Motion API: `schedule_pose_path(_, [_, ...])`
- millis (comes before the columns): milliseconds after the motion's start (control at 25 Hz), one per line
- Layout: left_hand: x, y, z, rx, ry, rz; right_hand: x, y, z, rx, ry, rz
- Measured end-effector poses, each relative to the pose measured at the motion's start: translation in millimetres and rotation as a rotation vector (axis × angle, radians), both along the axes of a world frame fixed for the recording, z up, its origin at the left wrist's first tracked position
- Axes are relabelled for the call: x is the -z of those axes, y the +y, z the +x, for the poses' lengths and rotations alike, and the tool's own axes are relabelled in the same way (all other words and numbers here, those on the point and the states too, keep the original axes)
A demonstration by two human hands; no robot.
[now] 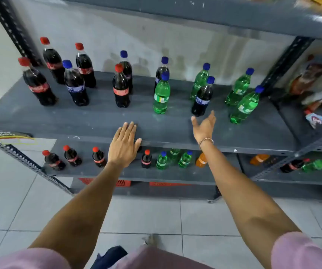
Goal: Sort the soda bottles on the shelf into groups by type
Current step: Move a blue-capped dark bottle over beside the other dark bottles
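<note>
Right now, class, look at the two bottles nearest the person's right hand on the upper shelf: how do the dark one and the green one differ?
The dark cola bottle holds near-black liquid; the green soda bottle is clear green. The dark cola bottle wears a blue-and-white label, the green soda bottle a green-and-white one. The right hand, open, reaches just below the dark cola bottle; the green soda bottle stands farther right. Both have blue caps and stand on the same shelf.

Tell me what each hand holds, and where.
Nothing. The left hand lies flat on the shelf; the right hand is open near a dark bottle.
</note>
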State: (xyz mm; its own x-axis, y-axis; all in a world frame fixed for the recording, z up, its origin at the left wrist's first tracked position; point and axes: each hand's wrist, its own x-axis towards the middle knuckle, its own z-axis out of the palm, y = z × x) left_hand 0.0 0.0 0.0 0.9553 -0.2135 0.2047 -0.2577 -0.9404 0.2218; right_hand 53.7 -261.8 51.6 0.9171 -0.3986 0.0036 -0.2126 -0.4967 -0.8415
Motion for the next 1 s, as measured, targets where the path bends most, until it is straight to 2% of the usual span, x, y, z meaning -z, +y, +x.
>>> schedule_pose_path(200, [5, 3, 2, -0.035, -0.033, 0.024, -8, -17, 34, -0.012, -0.013, 0.157])
schedule_pose_path(600, [6, 7, 7, -0.034, -0.024, 0.073, 0, -14, 42, 0.103, -0.124, 0.119])
schedule_pose_path(880, [4, 41, 6, -0.110, -0.011, 0.114, 16, 43, -2, 0.107, -0.221, 0.074])
schedule_pose_path(1000, [7, 58, 6, -0.081, -0.035, 0.141, 24, 81, -18, 0.019, -0.296, 0.026])
